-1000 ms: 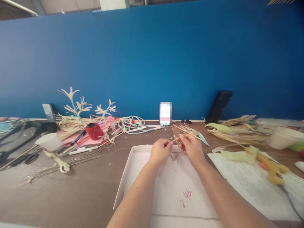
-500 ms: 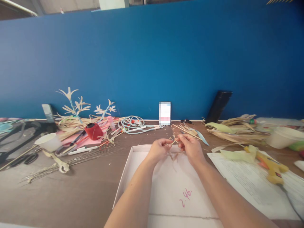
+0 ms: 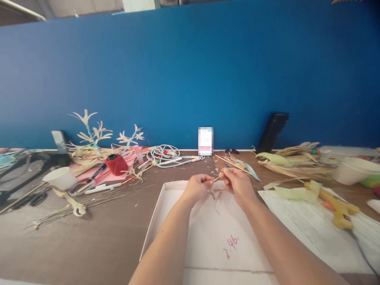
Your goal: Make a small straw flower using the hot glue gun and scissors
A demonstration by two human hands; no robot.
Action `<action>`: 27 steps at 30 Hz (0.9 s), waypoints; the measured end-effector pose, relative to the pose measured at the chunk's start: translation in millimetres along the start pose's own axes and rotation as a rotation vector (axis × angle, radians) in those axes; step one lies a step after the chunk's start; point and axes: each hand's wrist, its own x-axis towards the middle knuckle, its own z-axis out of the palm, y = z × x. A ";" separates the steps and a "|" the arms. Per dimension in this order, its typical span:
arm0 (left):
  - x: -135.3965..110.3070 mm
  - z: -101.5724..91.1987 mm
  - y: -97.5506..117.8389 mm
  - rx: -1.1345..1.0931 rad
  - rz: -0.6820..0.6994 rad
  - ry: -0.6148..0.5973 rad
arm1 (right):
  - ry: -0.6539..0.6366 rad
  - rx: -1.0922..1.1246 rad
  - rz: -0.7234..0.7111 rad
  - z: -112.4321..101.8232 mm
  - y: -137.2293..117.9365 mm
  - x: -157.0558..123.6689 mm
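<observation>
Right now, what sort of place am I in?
Probably a handicraft workspace: on the brown wood-look table are a yellow pistol-shaped glue gun, pale narrow-petalled, blue-stemmed flowers, and what looks like a red thread spool.

The left hand (image 3: 197, 188) and right hand (image 3: 238, 185) pinch a thin stick (image 3: 218, 177) between them, above the box (image 3: 208, 241). Just beyond the right hand lie sticks (image 3: 231, 162); to its right, a glue gun (image 3: 341, 209) on paper (image 3: 308, 231). Left of the left hand sits a red spool (image 3: 118, 166).
</observation>
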 end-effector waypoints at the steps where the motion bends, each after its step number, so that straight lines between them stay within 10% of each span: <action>1: 0.1 -0.4 0.2 0.002 -0.001 0.008 | 0.001 -0.014 0.010 -0.2 -0.7 -0.2; 27: 3.1 -0.5 -2.0 -0.078 -0.049 0.090 | -0.170 -0.080 -0.001 1.3 0.6 -4.7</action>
